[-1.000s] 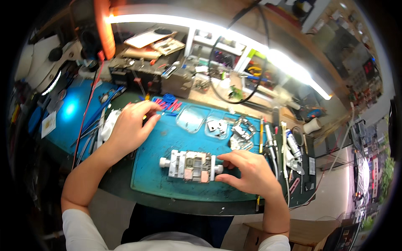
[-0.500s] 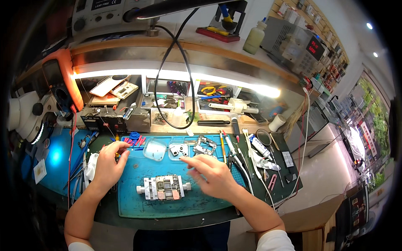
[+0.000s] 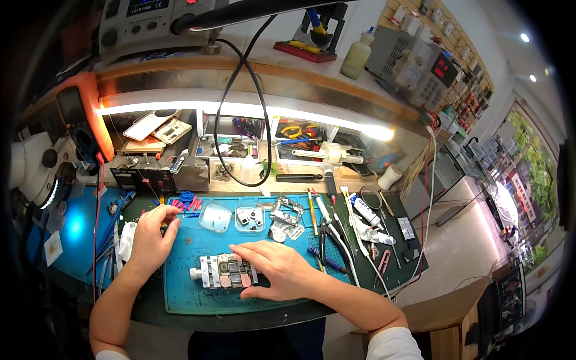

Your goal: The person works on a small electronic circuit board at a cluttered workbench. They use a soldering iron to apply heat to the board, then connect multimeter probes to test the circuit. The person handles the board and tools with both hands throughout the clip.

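A silver circuit board clamp (image 3: 211,271) with a knob at its left end lies on the blue work mat (image 3: 186,297); small boards and copper-coloured pieces sit in it. My right hand (image 3: 279,270) spans the clamp's right end, fingers at the far side and thumb at the near side, hiding the right knob. To the left, my left hand (image 3: 151,240) hovers over the mat's edge, loosely curled, with a gap between thumb and forefinger and nothing visible in it. Beyond the clamp are a clear plastic lid (image 3: 215,216) and a clear box (image 3: 249,217) of small dark and white parts.
A metal frame fixture (image 3: 287,211) lies behind my right hand. Screwdrivers, pliers (image 3: 323,246) and a white tube (image 3: 367,210) crowd the right side. An orange multimeter (image 3: 87,117) and a microscope (image 3: 36,171) stand left. A black cable (image 3: 225,120) loops down over the bench.
My right hand has come down and left onto the clamp's right end. A blue coiled tool it hid now shows. My left hand has stayed nearly in place.
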A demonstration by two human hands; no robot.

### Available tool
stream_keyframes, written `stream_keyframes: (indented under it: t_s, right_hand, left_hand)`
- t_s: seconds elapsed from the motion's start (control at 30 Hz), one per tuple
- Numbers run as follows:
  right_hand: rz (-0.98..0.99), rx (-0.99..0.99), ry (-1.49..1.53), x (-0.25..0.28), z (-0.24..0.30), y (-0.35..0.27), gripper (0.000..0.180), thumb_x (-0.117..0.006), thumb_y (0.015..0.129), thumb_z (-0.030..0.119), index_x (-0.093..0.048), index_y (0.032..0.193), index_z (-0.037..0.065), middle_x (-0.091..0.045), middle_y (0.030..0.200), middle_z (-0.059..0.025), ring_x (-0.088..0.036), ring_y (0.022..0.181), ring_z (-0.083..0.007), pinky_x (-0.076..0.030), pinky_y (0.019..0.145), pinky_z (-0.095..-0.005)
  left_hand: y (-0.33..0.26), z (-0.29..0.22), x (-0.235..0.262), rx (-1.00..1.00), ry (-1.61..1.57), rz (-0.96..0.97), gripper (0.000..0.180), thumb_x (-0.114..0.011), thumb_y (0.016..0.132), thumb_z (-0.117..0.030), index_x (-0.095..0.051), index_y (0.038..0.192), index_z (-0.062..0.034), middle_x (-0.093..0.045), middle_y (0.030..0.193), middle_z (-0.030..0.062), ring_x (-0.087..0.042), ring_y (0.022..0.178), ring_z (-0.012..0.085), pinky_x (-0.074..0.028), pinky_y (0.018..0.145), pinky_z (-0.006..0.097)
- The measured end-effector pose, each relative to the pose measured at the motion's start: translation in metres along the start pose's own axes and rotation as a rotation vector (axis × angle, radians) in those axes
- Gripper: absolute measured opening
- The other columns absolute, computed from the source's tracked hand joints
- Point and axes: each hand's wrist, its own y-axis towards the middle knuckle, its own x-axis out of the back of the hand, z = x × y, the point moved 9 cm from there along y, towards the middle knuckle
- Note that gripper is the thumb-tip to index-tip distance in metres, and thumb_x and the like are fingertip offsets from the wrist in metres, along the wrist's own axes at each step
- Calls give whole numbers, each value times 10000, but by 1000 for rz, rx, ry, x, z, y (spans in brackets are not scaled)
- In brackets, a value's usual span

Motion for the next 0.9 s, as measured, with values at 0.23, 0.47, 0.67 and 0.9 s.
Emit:
stream_keyframes:
  t_s: [0.23, 0.47, 0.67, 0.9]
  right_hand:
    - [0, -3, -5, 3, 5, 7, 863, -895, 761, 413, -549, 1440, 8, -684, 1239, -135, -684, 1079, -329, -570, 896, -399]
    - [32, -27, 3, -1, 6, 10, 872, -905, 741, 390, -545, 1450, 33, -667, 1260, -138, -675, 1078, -322, -568, 892, -399]
    - [49, -41, 6, -1, 6, 11, 894, -926, 716, 404, -567, 1426, -2, -678, 1252, -173, -689, 1046, -340, -570, 884, -402]
    - [45, -33, 4, 0, 5, 11, 909, -923, 716, 419, -560, 1436, -1, -674, 1259, -184, -687, 1060, -353, -568, 899, -413]
  left_hand:
    - [-1, 9, -4, 11, 16, 44, 161, -685, 928, -57, -688, 1076, 7, -719, 951, 135, -702, 886, 253, -530, 827, 368]
    - [-2, 13, -6, 42, -22, 74, 169, -679, 941, -70, -670, 1091, 7, -718, 983, 149, -706, 931, 294, -535, 825, 386]
    - [-4, 14, -7, 45, -8, 78, 159, -679, 943, -82, -672, 1081, -4, -721, 994, 144, -701, 945, 303, -524, 851, 401]
    - [-3, 16, -9, 61, -46, 79, 155, -678, 943, -84, -679, 1074, 0, -721, 990, 141, -700, 944, 303, -523, 850, 400]
